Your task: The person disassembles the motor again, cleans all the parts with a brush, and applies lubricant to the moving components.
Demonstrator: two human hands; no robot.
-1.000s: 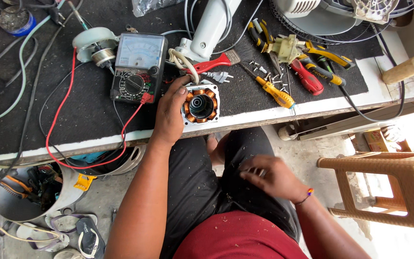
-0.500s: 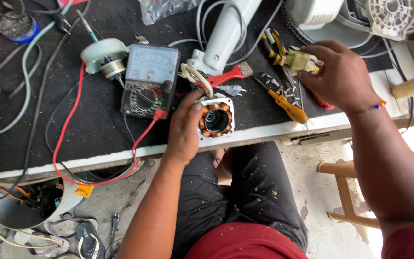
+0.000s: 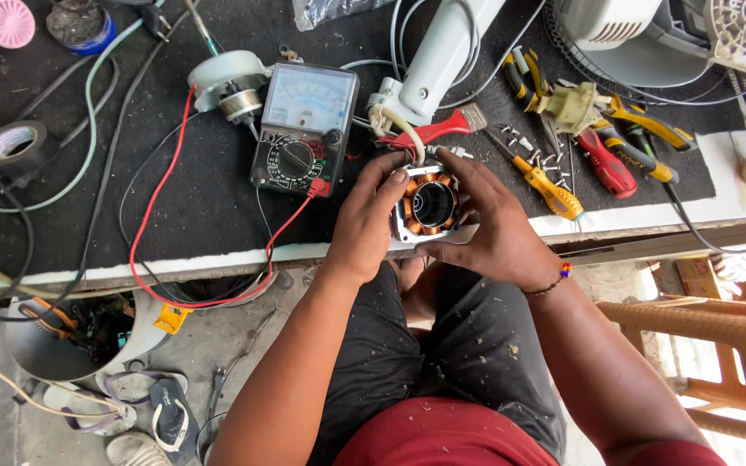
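A small motor stator [image 3: 430,204] with copper windings and a silver frame sits at the front edge of the workbench [image 3: 218,198]. My left hand [image 3: 364,224] grips its left side, fingers curled over the top. My right hand [image 3: 494,229] cups its right side and bottom. Wires run from the stator up to a white fan neck [image 3: 442,60]. An analogue multimeter [image 3: 304,129] with a red lead [image 3: 166,250] lies just left of my hands.
Screwdrivers [image 3: 546,185] and pliers [image 3: 641,129] with loose screws lie to the right. A black tape roll [image 3: 10,147] is at the far left and a fan housing [image 3: 649,34] at the back right. A wicker stool [image 3: 718,345] stands on the right, slippers [image 3: 131,406] on the floor.
My right hand rose from my lap, reached over the tools at the right, then came back to grasp the stator's right side. The left hand stayed on the stator.
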